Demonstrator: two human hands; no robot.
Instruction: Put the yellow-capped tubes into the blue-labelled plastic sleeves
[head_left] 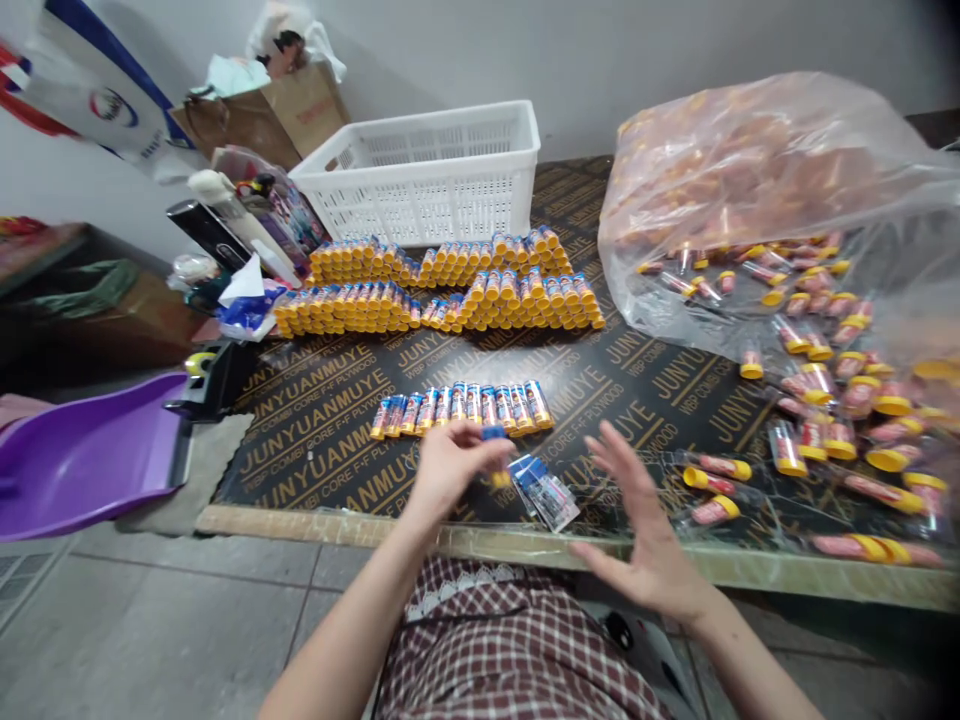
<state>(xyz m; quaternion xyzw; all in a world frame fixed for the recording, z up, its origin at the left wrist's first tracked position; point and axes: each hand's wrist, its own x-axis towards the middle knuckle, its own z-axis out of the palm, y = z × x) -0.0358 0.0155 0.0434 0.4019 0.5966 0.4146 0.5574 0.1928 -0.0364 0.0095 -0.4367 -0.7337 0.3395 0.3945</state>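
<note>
Between the thumb and fingers of my left hand [448, 468] is a small tube [495, 434] with a blue label and a yellow cap. My right hand [641, 530] is held over the table's front edge, fingers spread, with nothing in it. A small pile of printed labels [546, 494] lies on the table between the hands. Just beyond my left hand, a row of labelled tubes [459, 404] lies side by side. To the right of my right hand, unlabelled clear tubes [716, 466] with pink contents and yellow caps lie loose.
Stacks of labelled tubes [345, 308] stand before a white plastic basket [420, 190] at the back. A large clear plastic bag [720, 160] of tubes spills open at the right. A purple dustpan [97, 450] is at the left. The plywood table's front edge [300, 522] runs before me.
</note>
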